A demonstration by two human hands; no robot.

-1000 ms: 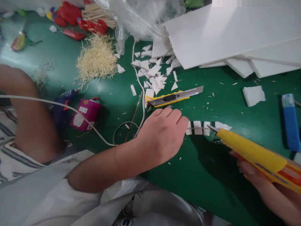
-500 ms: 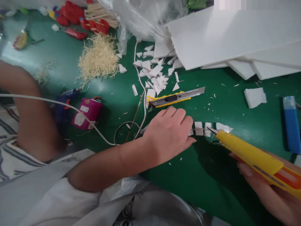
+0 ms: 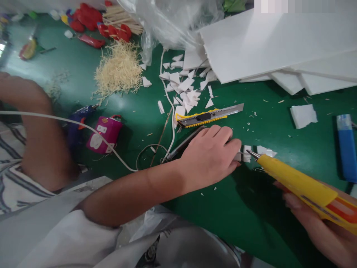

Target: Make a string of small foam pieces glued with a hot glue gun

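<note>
My left hand [image 3: 210,158] is palm down, its fingers curled and closed at a small white foam piece [image 3: 237,155] in a short row along a thin wire. The fingertips are partly hidden. Just right of them lie another white foam block [image 3: 247,153] and a pointed foam scrap [image 3: 266,151]. My right hand [image 3: 315,223] grips a yellow glue gun [image 3: 295,178], whose metal nozzle tip points left and touches or nearly touches that block. A long dark grey tool [image 3: 185,143] runs under my left hand. Beyond it lies a yellow box cutter [image 3: 206,116] with its blade out.
Foam scraps [image 3: 185,87] and stacked white foam sheets [image 3: 273,48] lie behind. Pale shreds [image 3: 119,69], a pink box [image 3: 104,134], a blue glue gun [image 3: 75,124] and a white cord [image 3: 69,121] are left, beside another person's arm [image 3: 39,137]. A blue object [image 3: 346,147] lies right.
My left hand has slid right along the row, covering more foam pieces and uncovering the grey tool. The glue gun has barely moved.
</note>
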